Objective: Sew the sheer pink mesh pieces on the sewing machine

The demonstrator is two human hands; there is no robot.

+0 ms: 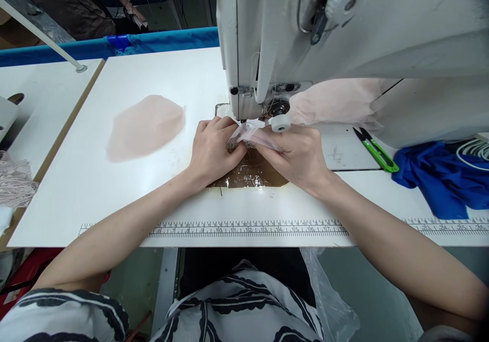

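Observation:
Both my hands meet under the head of a white sewing machine, close to its needle area. Between them is a small piece of sheer pale pink fabric. My left hand has its fingers curled at the fabric's left end, with the thumb pointing inward. My right hand pinches the right end of the fabric between thumb and fingers. Below the hands, brown tape covers part of the machine bed. The needle tip and the fingertips under the machine head are partly hidden.
A pink fabric piece lies flat on the white table at left. More pink fabric sits behind the machine head. Green thread snips and a blue cloth lie at right. A printed ruler runs along the front edge.

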